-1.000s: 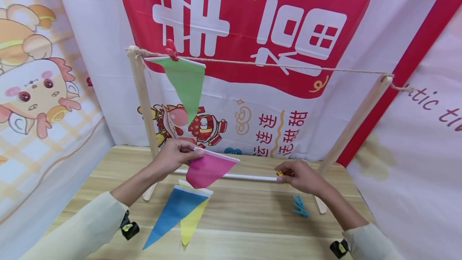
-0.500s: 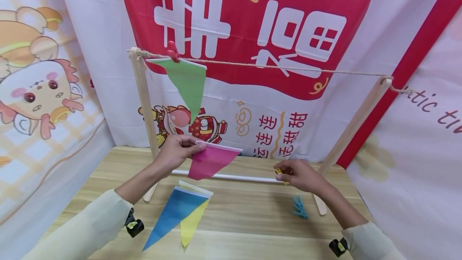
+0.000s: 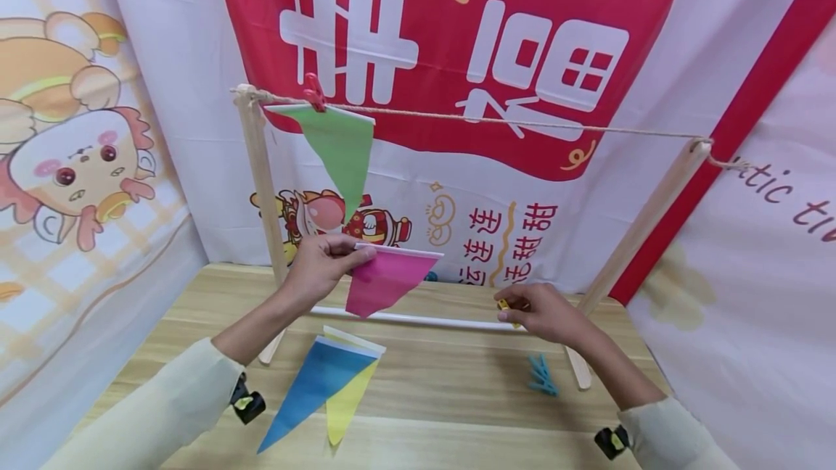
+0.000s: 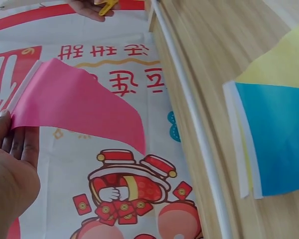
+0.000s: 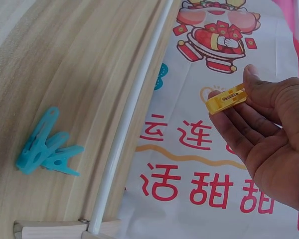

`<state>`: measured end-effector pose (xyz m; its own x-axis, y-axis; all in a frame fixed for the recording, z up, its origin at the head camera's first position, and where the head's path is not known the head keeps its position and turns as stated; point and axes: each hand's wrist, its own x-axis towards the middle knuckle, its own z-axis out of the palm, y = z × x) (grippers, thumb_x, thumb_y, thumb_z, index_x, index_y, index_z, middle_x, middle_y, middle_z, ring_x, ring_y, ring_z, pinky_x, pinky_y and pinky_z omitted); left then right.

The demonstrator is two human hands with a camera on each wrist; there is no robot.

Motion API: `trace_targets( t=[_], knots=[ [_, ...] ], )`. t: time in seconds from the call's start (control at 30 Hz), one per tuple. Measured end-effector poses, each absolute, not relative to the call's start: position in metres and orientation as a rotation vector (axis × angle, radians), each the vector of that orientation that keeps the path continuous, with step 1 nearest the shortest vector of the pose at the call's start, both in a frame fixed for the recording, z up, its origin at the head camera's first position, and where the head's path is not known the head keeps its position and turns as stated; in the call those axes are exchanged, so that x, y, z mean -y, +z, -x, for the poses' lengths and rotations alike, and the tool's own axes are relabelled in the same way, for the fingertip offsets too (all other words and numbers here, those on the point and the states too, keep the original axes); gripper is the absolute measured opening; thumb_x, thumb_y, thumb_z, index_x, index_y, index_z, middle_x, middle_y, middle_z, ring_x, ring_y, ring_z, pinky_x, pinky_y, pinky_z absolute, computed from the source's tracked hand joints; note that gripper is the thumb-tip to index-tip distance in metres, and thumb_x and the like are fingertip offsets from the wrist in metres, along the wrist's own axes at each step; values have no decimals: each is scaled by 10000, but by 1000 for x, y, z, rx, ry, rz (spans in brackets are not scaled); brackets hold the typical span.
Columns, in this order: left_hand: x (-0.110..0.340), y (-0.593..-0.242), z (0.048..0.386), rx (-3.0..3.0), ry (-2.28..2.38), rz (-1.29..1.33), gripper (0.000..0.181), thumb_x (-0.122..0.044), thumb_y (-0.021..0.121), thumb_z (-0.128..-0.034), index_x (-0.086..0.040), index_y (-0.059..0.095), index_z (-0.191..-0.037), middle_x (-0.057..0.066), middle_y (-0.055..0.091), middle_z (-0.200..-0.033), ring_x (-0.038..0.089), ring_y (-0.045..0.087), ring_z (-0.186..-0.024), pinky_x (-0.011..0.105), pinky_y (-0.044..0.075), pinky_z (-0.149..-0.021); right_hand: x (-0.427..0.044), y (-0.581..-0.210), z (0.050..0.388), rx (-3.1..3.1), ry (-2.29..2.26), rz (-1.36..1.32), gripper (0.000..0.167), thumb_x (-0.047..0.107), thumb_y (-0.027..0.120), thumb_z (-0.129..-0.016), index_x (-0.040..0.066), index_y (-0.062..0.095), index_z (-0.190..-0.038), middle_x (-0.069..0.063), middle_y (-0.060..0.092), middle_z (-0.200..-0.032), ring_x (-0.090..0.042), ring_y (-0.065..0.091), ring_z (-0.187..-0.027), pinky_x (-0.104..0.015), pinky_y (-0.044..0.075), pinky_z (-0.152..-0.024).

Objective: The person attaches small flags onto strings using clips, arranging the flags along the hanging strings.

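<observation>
A pink pennant flag (image 3: 390,280) with a white top edge hangs from my left hand (image 3: 321,267), which pinches its upper left corner between thumb and fingers. In the left wrist view the pink flag (image 4: 79,102) spreads out from the fingertips. My right hand (image 3: 545,314) holds a small yellow clothespin (image 5: 226,99) between thumb and fingers, over the back right of the table. Above the left hand, a green pennant (image 3: 341,151) hangs on a rope (image 3: 457,116), fixed by a red clothespin (image 3: 314,93).
Two wooden posts carry the rope, the left post (image 3: 260,180) and the right post (image 3: 643,227). A white rod (image 3: 424,320) runs low between them. On the table (image 3: 457,412) lie a blue pennant (image 3: 320,383), a yellow pennant (image 3: 349,401) partly under it, and blue clothespins (image 3: 542,374).
My left hand has risen slightly with the pink flag, which now hangs flatter and nearer the green pennant. The right hand has barely moved and keeps the yellow clothespin.
</observation>
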<state>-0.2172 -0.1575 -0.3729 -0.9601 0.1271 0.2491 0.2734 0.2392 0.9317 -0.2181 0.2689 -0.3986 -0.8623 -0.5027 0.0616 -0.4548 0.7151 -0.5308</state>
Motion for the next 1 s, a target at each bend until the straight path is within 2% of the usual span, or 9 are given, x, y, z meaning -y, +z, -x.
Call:
trace_targets(
  t=[0.3, 0.5, 0.77, 1.0],
  knots=[
    [157, -359, 218, 2297, -1854, 449, 319, -285, 853, -1043, -38, 844, -1245, 145, 863, -1107, 139, 843, -906, 301, 720, -826, -268, -396, 220, -2814, -874, 814, 286, 182, 817, -1054, 17, 816, -1288, -43, 841, -1068, -97, 735, -931, -246, 652, -816],
    [156, -351, 218, 2282, -1867, 406, 330, -301, 862, -1036, -39, 849, -1236, 48, 853, -1034, 123, 800, -875, 294, 718, -769, -266, -390, 220, -2817, -856, 798, 301, 219, 808, -1067, 31, 810, -1304, -38, 838, -1085, -111, 746, -962, -302, 676, -861],
    [151, -341, 219, 2224, -1846, 467, 290, -206, 836, -1054, -2, 828, -1260, -54, 834, -1007, 112, 767, -936, 195, 662, -832, -262, -381, 221, -2834, -873, 802, 302, 214, 807, -1069, 32, 809, -1310, -32, 842, -1071, -111, 748, -959, -293, 670, -858],
    [149, -331, 223, 2160, -1897, 507, 297, -157, 803, -1072, 44, 800, -1291, -81, 839, -985, 94, 805, -897, 228, 696, -845, -259, -375, 222, -2818, -882, 816, 295, 180, 802, -1069, 19, 800, -1317, -35, 840, -1060, -114, 732, -922, -284, 666, -833]
  ],
)
